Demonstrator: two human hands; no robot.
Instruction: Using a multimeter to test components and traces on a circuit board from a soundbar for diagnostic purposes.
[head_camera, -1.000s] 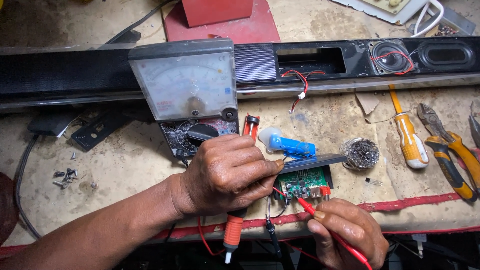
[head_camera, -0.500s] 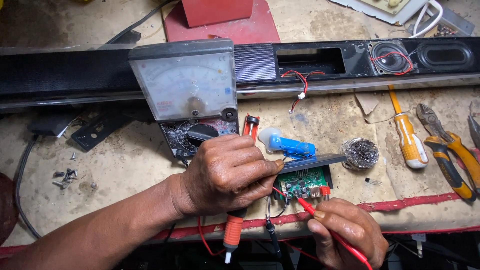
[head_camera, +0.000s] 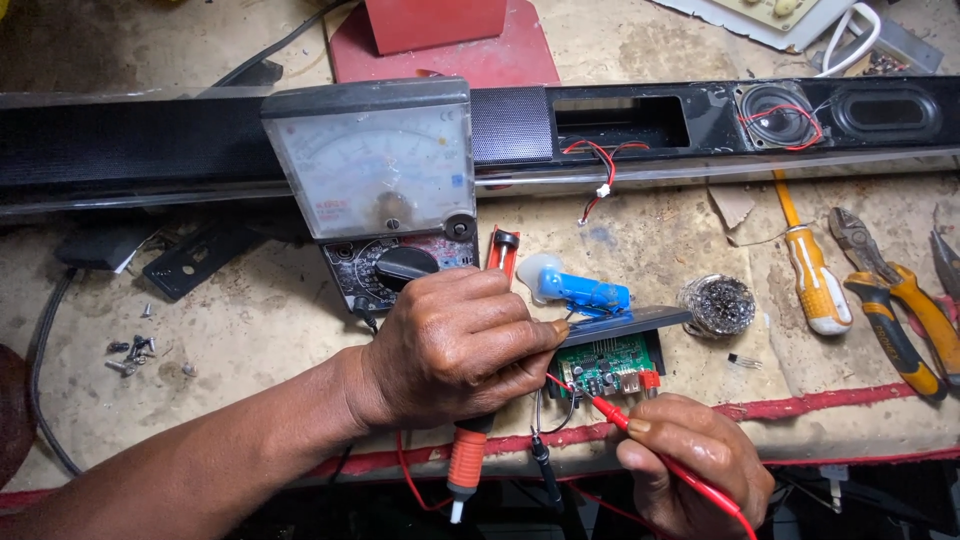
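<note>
Long black speaker bar (head_camera: 150, 150): lies across the back of the worn workbench (head_camera: 250, 330), casing opened at right, round speaker cone (head_camera: 778, 108) and red wires exposed.

Analogue multimeter (head_camera: 375, 175): propped against the bar, needle dial facing up, black selector knob below.

Left hand (head_camera: 455, 345): curled over the near edge of the bench just beside the meter, fingers closed, fingertips pressing the left end of the small green circuit board (head_camera: 608, 362); an orange-handled tool (head_camera: 467, 465) runs under the palm, but whether the hand grips it cannot be told.

Right hand (head_camera: 695, 465): at the front edge, fingers pinched narrow around a red test probe (head_camera: 640, 435), its tip touching the board.

Pliers with orange-yellow grips (head_camera: 890, 300): far right.

Yellow-handled screwdriver (head_camera: 810, 270): just left of the pliers.

Blue-and-white cylindrical object (head_camera: 580, 290): directly behind the board.

Coil of solder wick (head_camera: 718, 303): right of the blue-and-white object.

Loose screws (head_camera: 132, 352): far left.
</note>
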